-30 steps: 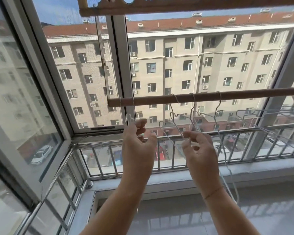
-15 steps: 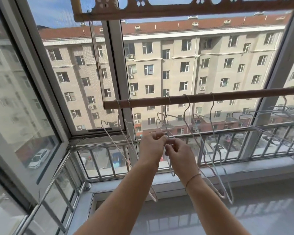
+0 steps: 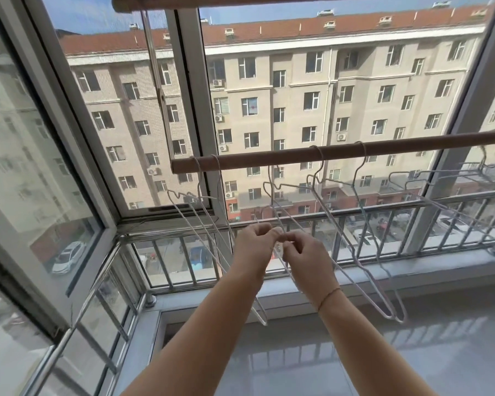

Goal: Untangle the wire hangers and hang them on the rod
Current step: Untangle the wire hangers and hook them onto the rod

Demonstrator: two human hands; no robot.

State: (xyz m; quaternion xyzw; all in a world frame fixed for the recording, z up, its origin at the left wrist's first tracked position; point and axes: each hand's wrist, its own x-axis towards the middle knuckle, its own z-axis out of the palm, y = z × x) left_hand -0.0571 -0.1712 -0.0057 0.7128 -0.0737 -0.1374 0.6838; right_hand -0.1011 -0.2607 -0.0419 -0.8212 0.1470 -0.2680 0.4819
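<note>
A brown rod (image 3: 340, 152) runs across the window at mid height. Several white wire hangers hook over it: two at its left end (image 3: 200, 207), a middle group (image 3: 352, 244) slanting down to the right, and more at the far right (image 3: 452, 181). My left hand (image 3: 255, 247) and my right hand (image 3: 306, 258) meet just below the rod's middle. Their fingertips pinch the thin wire of one middle hanger (image 3: 275, 212), whose hook end stands just below the rod. Where the fingers touch the wire is partly hidden by the hands.
Window frames (image 3: 189, 104) and a metal railing (image 3: 340, 221) stand right behind the rod. A grey sill (image 3: 412, 270) runs below the railing, with a glossy floor beneath. A wooden bar (image 3: 183, 0) crosses overhead. Another glazed pane closes off the left side.
My hands, apart a second ago, came together on one middle hanger. The left hand let go of the hangers at the rod's left end, which now hang free. The view tilted down slightly.
</note>
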